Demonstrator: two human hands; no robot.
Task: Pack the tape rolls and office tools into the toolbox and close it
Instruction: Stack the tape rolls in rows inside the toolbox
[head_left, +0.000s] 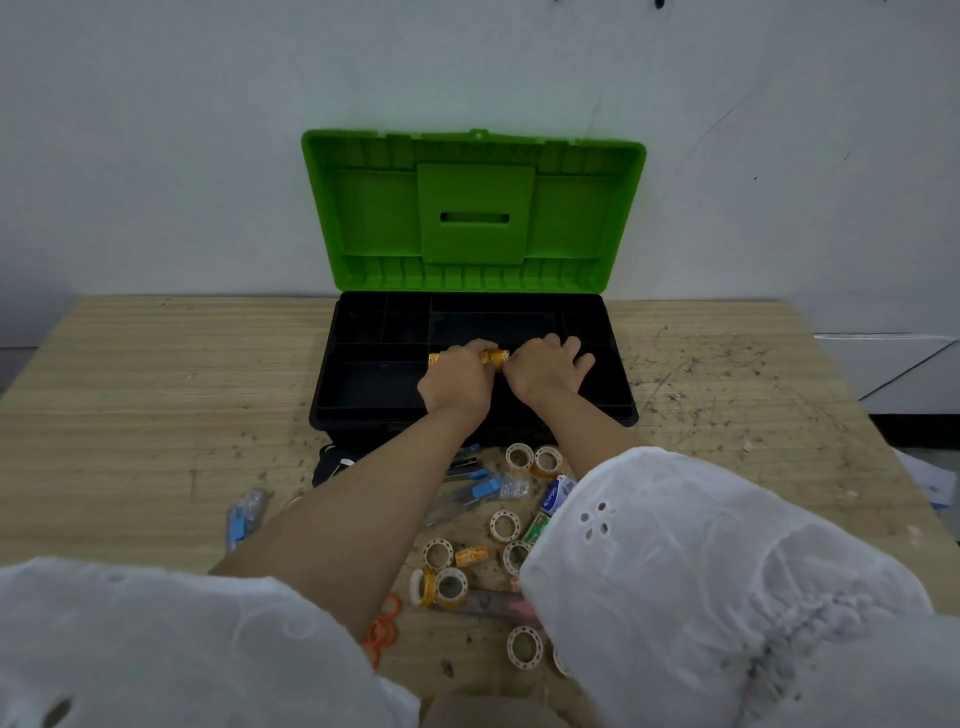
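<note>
toolbox (332, 395) of moulded plastic sits open at the back of the wood-grain surface (156, 395), its black base split by thin ribs into rectangular compartments. its bright green lid (374, 213) stands upright against the pale wall, ribbed along the edges, with a raised square panel and a slot in the middle. both hands are over the middle of the base. the left hand (457, 382) has its fingers curled round an orange-wrapped stack of tape rolls (493, 358), a short cylinder lying sideways along the central divider, one end showing left of the knuckles. the right hand (550, 369) lies just beside the cylinder's other end with fingers loosely spread and holding nothing; whether its thumb touches the wrapper cannot be told. on the scuffed, speckled surface in front of the box lie loose tape rolls (519, 456), glossy clear rings around white perforated cores, scattered between the forearms and beneath the right sleeve (701, 571) of white eyelet cloth. among them are a smaller orange-wrapped pack (471, 556), orange-handled scissors (383, 626), blue plastic cutters (485, 488), a blue-and-white carton (556, 493) and a green carton (537, 527). further left, a blue tool in clear crinkled packaging (241, 514) lies alone.
</note>
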